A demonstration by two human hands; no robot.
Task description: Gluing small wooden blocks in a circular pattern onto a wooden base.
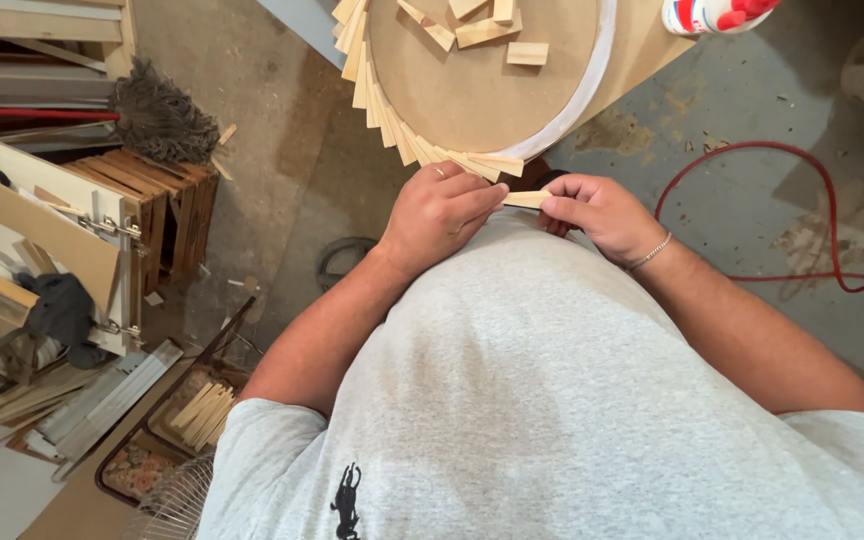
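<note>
Just below the near edge of the round board point(482, 90), a small pale wooden strip point(528, 199) is held level between both hands, close against the grey shirt point(552, 400). The strip is pinched at one end by the fingertips of the left hand point(442, 215), on which a ring is worn, and at the other end by the thumb and fingers of the right hand point(600, 212), whose wrist is circled by a thin bracelet point(650, 252). Similar wooden slats point(382, 100) are fanned along the left and near rim of the round board, overlapping one another, and a few loose blocks point(482, 28) are scattered on its far part. A white edge band point(602, 60) is seen along the board's right rim. A red and white bottle point(712, 12) is placed near the far right corner of the bench. A red hose point(832, 200) is looped on the concrete floor to the right, and wooden crates point(157, 205) are stacked at the left.
</note>
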